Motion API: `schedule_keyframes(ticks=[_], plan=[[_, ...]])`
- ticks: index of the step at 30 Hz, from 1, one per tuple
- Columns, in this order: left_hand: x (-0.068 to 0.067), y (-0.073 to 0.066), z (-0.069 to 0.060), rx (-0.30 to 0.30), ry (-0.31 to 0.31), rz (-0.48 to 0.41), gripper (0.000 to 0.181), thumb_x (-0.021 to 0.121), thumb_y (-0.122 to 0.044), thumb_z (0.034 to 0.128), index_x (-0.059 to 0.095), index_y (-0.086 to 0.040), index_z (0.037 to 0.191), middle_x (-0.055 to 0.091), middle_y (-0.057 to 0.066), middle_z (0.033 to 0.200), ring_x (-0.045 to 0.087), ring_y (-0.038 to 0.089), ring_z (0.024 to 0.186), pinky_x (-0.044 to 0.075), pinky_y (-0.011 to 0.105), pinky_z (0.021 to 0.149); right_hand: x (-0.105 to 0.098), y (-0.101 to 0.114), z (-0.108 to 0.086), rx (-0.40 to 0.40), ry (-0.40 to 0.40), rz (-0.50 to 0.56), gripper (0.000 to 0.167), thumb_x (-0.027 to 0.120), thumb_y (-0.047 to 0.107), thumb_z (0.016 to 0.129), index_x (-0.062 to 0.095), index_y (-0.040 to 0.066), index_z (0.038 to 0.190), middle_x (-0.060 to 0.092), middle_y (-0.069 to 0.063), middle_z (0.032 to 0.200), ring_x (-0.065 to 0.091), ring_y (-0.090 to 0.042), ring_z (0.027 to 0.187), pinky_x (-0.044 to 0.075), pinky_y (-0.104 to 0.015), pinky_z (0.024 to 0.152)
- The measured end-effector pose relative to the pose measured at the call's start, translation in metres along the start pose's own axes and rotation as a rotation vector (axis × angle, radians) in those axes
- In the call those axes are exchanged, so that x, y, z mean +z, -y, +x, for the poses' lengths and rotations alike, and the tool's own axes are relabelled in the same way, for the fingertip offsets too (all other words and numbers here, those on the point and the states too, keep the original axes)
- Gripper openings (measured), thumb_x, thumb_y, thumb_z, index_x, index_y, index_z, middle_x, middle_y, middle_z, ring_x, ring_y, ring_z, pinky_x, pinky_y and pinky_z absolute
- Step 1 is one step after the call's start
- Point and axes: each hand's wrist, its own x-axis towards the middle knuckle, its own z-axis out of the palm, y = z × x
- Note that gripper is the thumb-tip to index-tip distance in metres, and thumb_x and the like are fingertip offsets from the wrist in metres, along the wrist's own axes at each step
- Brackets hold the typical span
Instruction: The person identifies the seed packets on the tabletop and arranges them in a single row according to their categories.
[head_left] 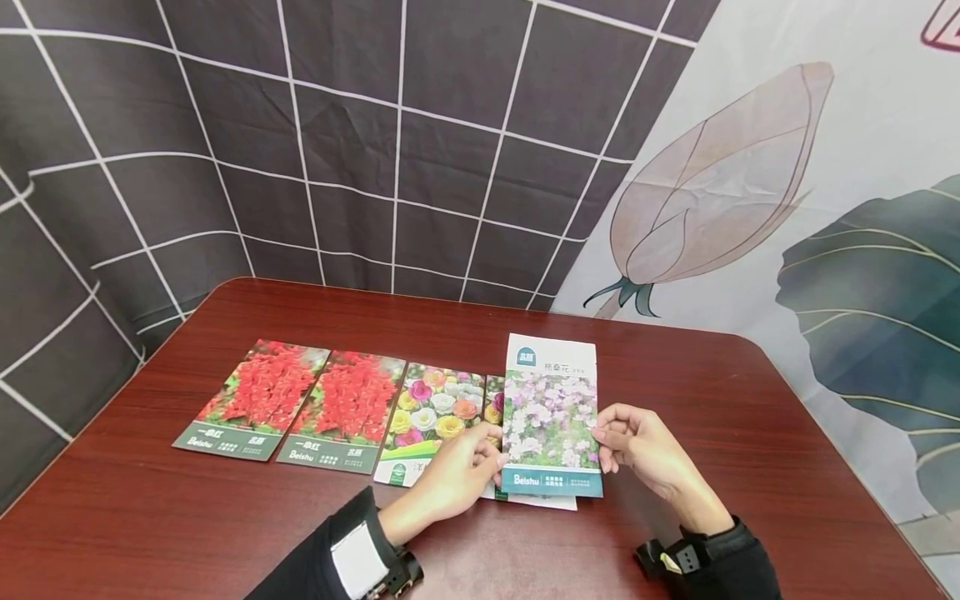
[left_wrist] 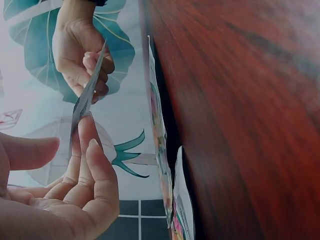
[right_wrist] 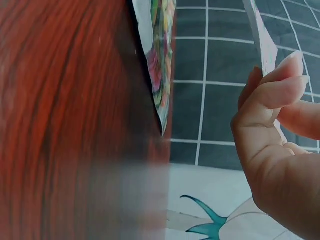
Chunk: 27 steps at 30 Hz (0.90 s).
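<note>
My right hand (head_left: pixel 645 446) pinches the right edge of a seed packet (head_left: pixel 551 417) with pink-white flowers and a blue bottom band. The packet is raised above the table, edge-on in the left wrist view. At its left edge is my left hand (head_left: pixel 457 475). In the left wrist view, the left fingers (left_wrist: pixel 102 175) touch the packet, while the thumb stands slightly apart from it. Underneath lies another flower packet (head_left: pixel 493 400), largely covered. Left of that is a multicoloured flower packet (head_left: pixel 442 404), its lower part partly hidden by my left hand.
Two red-flower seed packets (head_left: pixel 255 392) lie side by side, tilted, at the left of the row. All rest on a reddish-brown wooden table (head_left: pixel 187 533). Behind it hang a dark grid-patterned cloth (head_left: pixel 345 133) and a white cloth with a printed bud (head_left: pixel 712 175).
</note>
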Motion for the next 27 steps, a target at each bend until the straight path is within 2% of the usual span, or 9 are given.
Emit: schedule_keyframes(ticks=[1, 3, 5, 8, 10, 11, 19, 24, 27], plan=[[0.0, 0.0, 0.0, 0.001, 0.008, -0.015, 0.026, 0.055, -0.006, 0.0953, 0.055, 0.007, 0.119, 0.064, 0.002, 0.074, 0.067, 0.022, 0.069, 0.046, 0.04, 0.088, -0.002, -0.001, 0.0, 0.002, -0.01, -0.005, 0.004, 0.053, -0.002, 0.095, 0.052, -0.003, 0.091, 0.057, 0.002, 0.066, 0.057, -0.008, 0.054, 0.048, -0.022, 0.052], [0.001, 0.0, 0.0, 0.007, 0.02, -0.03, 0.026, 0.054, -0.005, 0.0952, 0.055, 0.007, 0.119, 0.065, 0.002, 0.075, 0.067, 0.021, 0.069, 0.046, 0.045, 0.089, -0.006, -0.003, 0.0, 0.007, -0.026, -0.021, 0.005, 0.051, -0.003, 0.094, 0.053, -0.002, 0.09, 0.056, 0.002, 0.065, 0.056, -0.008, 0.053, 0.048, -0.022, 0.051], [0.002, 0.0, 0.0, 0.023, 0.025, -0.04, 0.026, 0.054, -0.005, 0.0948, 0.056, 0.007, 0.118, 0.066, 0.005, 0.076, 0.067, 0.023, 0.069, 0.037, 0.049, 0.101, -0.009, -0.004, 0.0, 0.034, -0.06, -0.042, 0.007, 0.05, -0.004, 0.094, 0.054, -0.001, 0.089, 0.054, 0.001, 0.065, 0.055, -0.009, 0.052, 0.047, -0.022, 0.05], [0.002, 0.0, -0.001, 0.04, 0.045, -0.024, 0.026, 0.054, -0.007, 0.0957, 0.056, 0.007, 0.118, 0.067, 0.007, 0.08, 0.067, 0.024, 0.07, 0.048, 0.035, 0.077, -0.015, -0.003, 0.0, 0.073, -0.105, -0.07, 0.008, 0.049, -0.006, 0.093, 0.054, -0.003, 0.088, 0.052, 0.0, 0.064, 0.053, -0.01, 0.051, 0.045, -0.023, 0.049], [0.002, -0.001, -0.002, 0.042, 0.06, -0.005, 0.026, 0.056, -0.009, 0.0956, 0.057, 0.006, 0.116, 0.067, 0.006, 0.082, 0.066, 0.023, 0.072, 0.047, 0.03, 0.077, -0.019, -0.002, 0.0, 0.102, -0.135, -0.085, 0.008, 0.048, -0.006, 0.092, 0.054, -0.004, 0.088, 0.051, -0.001, 0.065, 0.051, -0.012, 0.05, 0.044, -0.024, 0.049], [0.003, -0.001, -0.002, 0.04, 0.07, 0.013, 0.026, 0.056, -0.01, 0.0956, 0.058, 0.005, 0.116, 0.066, 0.005, 0.083, 0.065, 0.021, 0.073, 0.045, 0.027, 0.069, -0.022, -0.001, -0.001, 0.116, -0.146, -0.092, 0.008, 0.048, -0.006, 0.092, 0.054, -0.004, 0.088, 0.051, -0.001, 0.064, 0.05, -0.012, 0.05, 0.043, -0.024, 0.049], [0.008, -0.007, -0.01, 0.142, 0.163, 0.263, 0.018, 0.06, -0.011, 0.0942, 0.065, -0.004, 0.109, 0.065, -0.001, 0.089, 0.061, 0.005, 0.082, 0.049, 0.023, 0.074, -0.047, -0.004, -0.005, 0.209, -0.158, -0.076, 0.013, 0.048, -0.003, 0.095, 0.057, 0.002, 0.087, 0.052, 0.0, 0.066, 0.049, -0.011, 0.05, 0.042, -0.022, 0.049], [0.012, -0.009, -0.015, 0.185, 0.223, 0.44, 0.02, 0.06, -0.021, 0.0958, 0.065, -0.009, 0.11, 0.065, 0.0, 0.103, 0.06, 0.011, 0.099, 0.049, 0.028, 0.083, -0.057, -0.01, -0.007, 0.232, -0.147, -0.092, 0.013, 0.048, -0.002, 0.095, 0.057, 0.002, 0.087, 0.052, 0.0, 0.064, 0.049, -0.01, 0.05, 0.042, -0.023, 0.049], [0.013, -0.009, -0.016, 0.201, 0.25, 0.497, 0.02, 0.06, -0.023, 0.0961, 0.066, -0.009, 0.11, 0.065, 0.0, 0.107, 0.059, 0.013, 0.106, 0.048, 0.029, 0.088, -0.06, -0.012, -0.008, 0.246, -0.143, -0.093, 0.013, 0.048, -0.002, 0.095, 0.057, 0.002, 0.087, 0.052, 0.0, 0.064, 0.049, -0.01, 0.051, 0.042, -0.022, 0.049]])
